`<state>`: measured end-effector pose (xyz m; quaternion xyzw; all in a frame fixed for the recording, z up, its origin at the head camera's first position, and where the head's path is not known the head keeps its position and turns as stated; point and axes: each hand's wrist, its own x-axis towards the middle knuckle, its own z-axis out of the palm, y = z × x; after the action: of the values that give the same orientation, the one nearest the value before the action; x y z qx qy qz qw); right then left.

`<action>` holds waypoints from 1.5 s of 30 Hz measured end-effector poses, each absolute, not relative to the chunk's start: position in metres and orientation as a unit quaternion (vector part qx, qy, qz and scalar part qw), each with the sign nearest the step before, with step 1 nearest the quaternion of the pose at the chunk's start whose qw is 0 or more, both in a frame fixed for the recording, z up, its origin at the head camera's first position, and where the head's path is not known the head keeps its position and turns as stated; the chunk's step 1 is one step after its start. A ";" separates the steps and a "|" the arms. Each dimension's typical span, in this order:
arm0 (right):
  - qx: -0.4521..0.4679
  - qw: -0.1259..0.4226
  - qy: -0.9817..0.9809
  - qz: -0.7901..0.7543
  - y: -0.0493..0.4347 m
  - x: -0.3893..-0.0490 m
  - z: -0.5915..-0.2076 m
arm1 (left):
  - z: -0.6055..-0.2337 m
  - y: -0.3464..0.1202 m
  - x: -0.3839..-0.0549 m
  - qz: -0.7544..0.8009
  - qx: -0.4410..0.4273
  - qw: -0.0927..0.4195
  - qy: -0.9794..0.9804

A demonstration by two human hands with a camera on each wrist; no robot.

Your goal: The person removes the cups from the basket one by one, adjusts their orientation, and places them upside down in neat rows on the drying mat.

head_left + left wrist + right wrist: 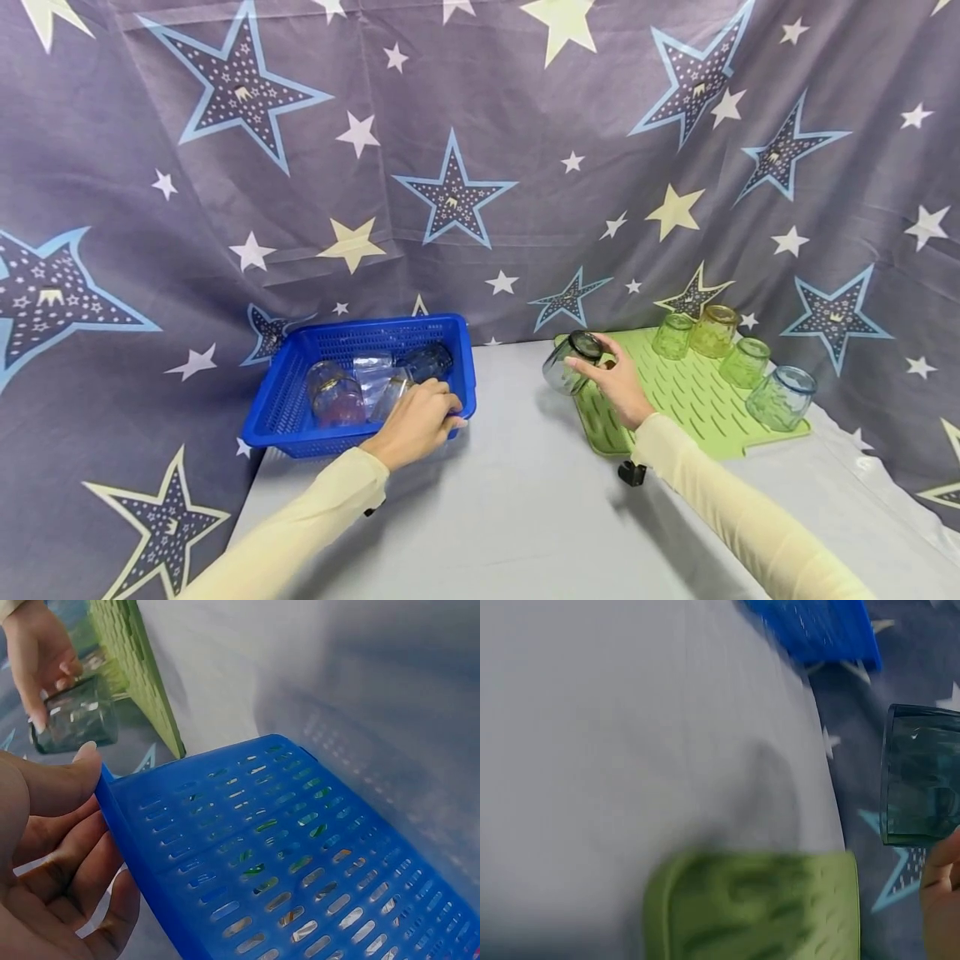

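Sleeves come nearest. The right hand pinches a glass at the left edge of the mat. Right of that grip, four glasses already rest on the mat; left of it, the left hand clasps the rim of the basket. More glasses remain inside, so the work seems about midway. Their count is hard to tell, partly behind the left hand; the right wrist view crops the held glass.

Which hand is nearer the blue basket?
Left. The left hand grips the blue basket by its rim; the right hand is to the basket's right, holding a dark glass.
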<state>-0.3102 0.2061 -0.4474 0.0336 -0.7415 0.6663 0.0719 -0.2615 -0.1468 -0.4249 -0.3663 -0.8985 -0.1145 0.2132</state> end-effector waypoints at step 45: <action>-0.113 0.146 -0.828 0.529 0.373 -0.329 -0.460 | -0.425 -0.145 -0.259 -0.140 -0.344 0.200 -0.907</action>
<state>-0.3286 0.3731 -0.4599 -0.1131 -0.8283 0.5289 0.1463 -0.2585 -0.1454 -0.4248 -0.3443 -0.9066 -0.1404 0.1997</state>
